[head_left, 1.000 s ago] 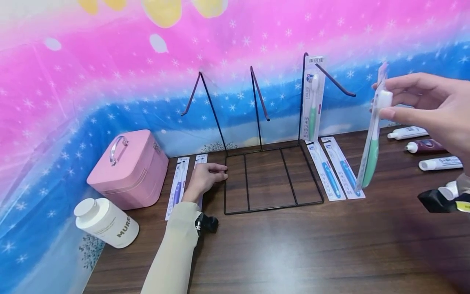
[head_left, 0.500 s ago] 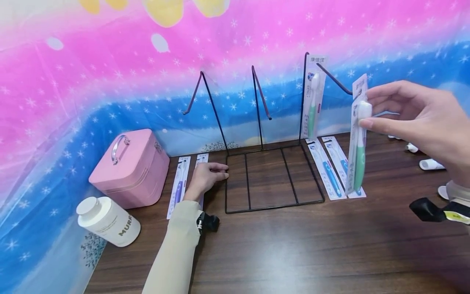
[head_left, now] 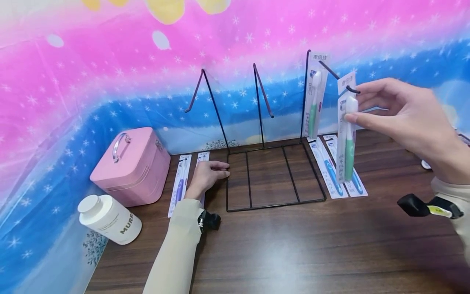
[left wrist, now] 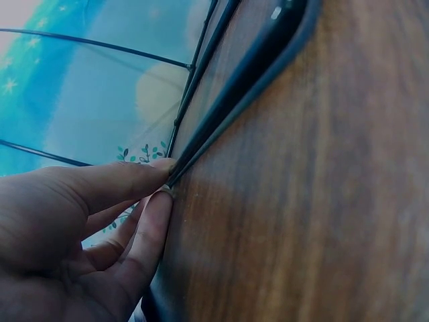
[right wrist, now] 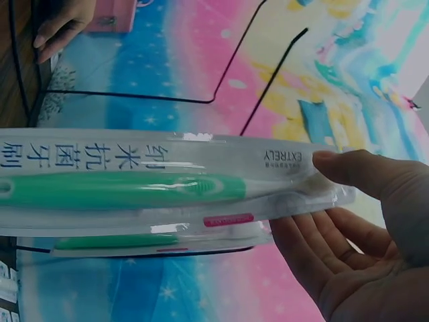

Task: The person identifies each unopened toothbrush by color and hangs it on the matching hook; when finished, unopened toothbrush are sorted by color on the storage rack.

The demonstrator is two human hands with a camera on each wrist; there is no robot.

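My right hand point(head_left: 407, 108) pinches a packaged green toothbrush point(head_left: 349, 157) by its upper part, thumb on the front and fingers behind. The pack hangs upright at the outer end of the right hook point(head_left: 329, 70); the hook's tip shows in front of the top of the card. Farther back on that hook hangs another green toothbrush pack point(head_left: 313, 116). At the left side of the black wire rack point(head_left: 291, 175), my left hand point(head_left: 205, 177) pinches the base wire between thumb and fingers, plainly seen in the left wrist view.
Blue toothbrush packs point(head_left: 331, 173) lie right of the rack. Left of it lie a purple toothbrush pack point(head_left: 179, 190) and another partly under my left hand. A pink case point(head_left: 132, 171) and a white bottle point(head_left: 111, 220) stand at the left. Two other hooks point(head_left: 262, 90) bear nothing.
My right hand has brought the green toothbrush pack leftward from the right to the hook's end, turning its front toward me. The left hand stays on the rack.
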